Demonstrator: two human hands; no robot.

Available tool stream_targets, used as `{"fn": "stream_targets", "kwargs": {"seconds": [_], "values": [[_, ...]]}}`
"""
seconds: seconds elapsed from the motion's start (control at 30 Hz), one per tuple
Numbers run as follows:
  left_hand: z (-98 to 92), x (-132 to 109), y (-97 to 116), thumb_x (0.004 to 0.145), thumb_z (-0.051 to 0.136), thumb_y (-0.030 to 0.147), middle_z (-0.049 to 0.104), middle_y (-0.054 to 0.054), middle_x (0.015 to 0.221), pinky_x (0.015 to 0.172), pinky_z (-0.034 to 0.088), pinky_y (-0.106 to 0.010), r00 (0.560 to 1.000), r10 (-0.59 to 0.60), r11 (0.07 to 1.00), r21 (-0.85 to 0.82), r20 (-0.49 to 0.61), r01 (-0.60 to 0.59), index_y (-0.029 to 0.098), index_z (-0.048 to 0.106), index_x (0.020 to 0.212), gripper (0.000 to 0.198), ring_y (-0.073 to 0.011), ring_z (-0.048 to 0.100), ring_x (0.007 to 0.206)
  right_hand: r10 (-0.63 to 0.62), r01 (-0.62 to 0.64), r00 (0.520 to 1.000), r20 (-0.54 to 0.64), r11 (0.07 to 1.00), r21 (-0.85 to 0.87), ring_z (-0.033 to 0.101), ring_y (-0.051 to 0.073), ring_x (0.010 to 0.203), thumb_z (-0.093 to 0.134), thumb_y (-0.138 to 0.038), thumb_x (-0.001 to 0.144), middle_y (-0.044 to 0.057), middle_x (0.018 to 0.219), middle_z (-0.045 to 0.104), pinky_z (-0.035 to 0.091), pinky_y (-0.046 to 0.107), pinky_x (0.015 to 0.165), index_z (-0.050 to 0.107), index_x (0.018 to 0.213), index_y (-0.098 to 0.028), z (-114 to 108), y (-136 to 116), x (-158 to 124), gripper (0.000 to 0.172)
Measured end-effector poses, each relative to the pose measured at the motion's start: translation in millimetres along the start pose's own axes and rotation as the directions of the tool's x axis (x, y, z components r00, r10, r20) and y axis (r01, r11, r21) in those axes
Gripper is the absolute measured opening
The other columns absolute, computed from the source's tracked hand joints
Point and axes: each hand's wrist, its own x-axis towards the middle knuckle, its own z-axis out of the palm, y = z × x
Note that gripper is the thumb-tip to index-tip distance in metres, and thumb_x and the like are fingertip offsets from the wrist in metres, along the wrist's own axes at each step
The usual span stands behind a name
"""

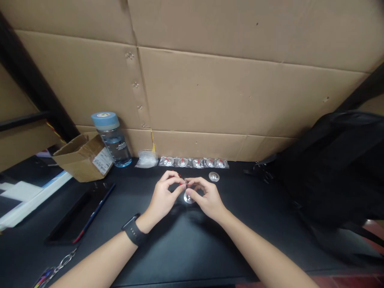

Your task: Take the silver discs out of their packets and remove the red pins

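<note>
My left hand (165,194) and my right hand (207,196) meet over the middle of the black table (180,252), fingers pinched together on a small clear round part (189,197) with a thin piece at its top. A black watch sits on my left wrist. Another clear round part (214,176) lies just beyond my right hand. Behind it, a row of several small clear packets with red and white contents (193,162) lines the cardboard wall, with a crumpled clear bag (146,159) at its left end.
A water bottle with a blue lid (112,140) and an open cardboard box (82,158) stand at the back left. A dark phone (79,214) lies on the left, keys (55,270) at the front left. A black backpack (339,176) fills the right side.
</note>
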Motion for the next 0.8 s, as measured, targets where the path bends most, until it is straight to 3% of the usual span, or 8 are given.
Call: {"fn": "stream_targets", "kwargs": {"seconds": [0.13,0.3,0.57,0.7,0.8], "values": [[-1.6,-1,-4,0.091,0.068,0.031,0.064,-0.006,0.103,0.092,0.052,-0.038,0.998,0.060,0.992,0.115,-0.005,-0.059,0.024,0.076,0.086,0.012,-0.0224,0.064,0.099,-0.058,0.059,0.998,0.008,0.994,-0.094,0.072,0.019,0.093,0.060,-0.038,0.099,0.007,0.118,0.072,0.059,0.033,0.081,0.070,0.101,-0.023,-2,0,3,0.018],[1.4,-2,-9,0.093,0.068,0.033,0.065,-0.006,0.106,0.093,0.050,-0.039,0.994,0.105,0.972,0.209,0.010,-0.105,0.025,0.077,0.088,0.013,-0.0231,0.063,0.102,-0.099,0.107,0.994,0.045,0.969,-0.224,0.069,0.019,0.094,0.058,-0.029,0.099,0.007,0.111,0.071,0.057,0.031,0.077,0.068,0.095,-0.023,-7,1,6,0.012],[0.9,-1,-9,0.094,0.068,0.036,0.067,-0.005,0.101,0.095,0.047,-0.040,0.982,0.169,0.932,0.312,0.082,-0.187,0.027,0.077,0.088,0.014,-0.0234,0.063,0.102,-0.142,0.174,0.982,0.122,0.931,-0.320,0.065,0.020,0.105,0.060,-0.021,0.095,0.006,0.116,0.067,0.054,0.033,0.087,0.068,0.094,-0.023,-13,7,8,0.008],[-0.4,0,-6,0.102,0.053,0.037,0.066,-0.007,0.118,0.101,0.046,-0.040,0.990,0.133,0.964,0.226,0.050,-0.141,0.027,0.069,0.114,0.022,-0.0238,0.062,0.114,-0.169,0.204,0.977,0.127,0.911,-0.357,0.062,0.021,0.112,0.064,-0.016,0.090,0.006,0.121,0.064,0.051,0.038,0.098,0.067,0.090,-0.024,-16,6,8,0.008],[-1.4,0,-2,0.103,0.050,0.038,0.064,-0.008,0.128,0.103,0.044,-0.041,0.982,0.123,0.967,0.205,0.146,-0.152,0.027,0.064,0.124,0.027,-0.0248,0.059,0.121,-0.203,0.239,0.970,0.135,0.898,-0.370,0.059,0.023,0.118,0.066,-0.015,0.088,0.006,0.124,0.062,0.047,0.040,0.104,0.067,0.089,-0.023,-17,4,8,0.009]]}}
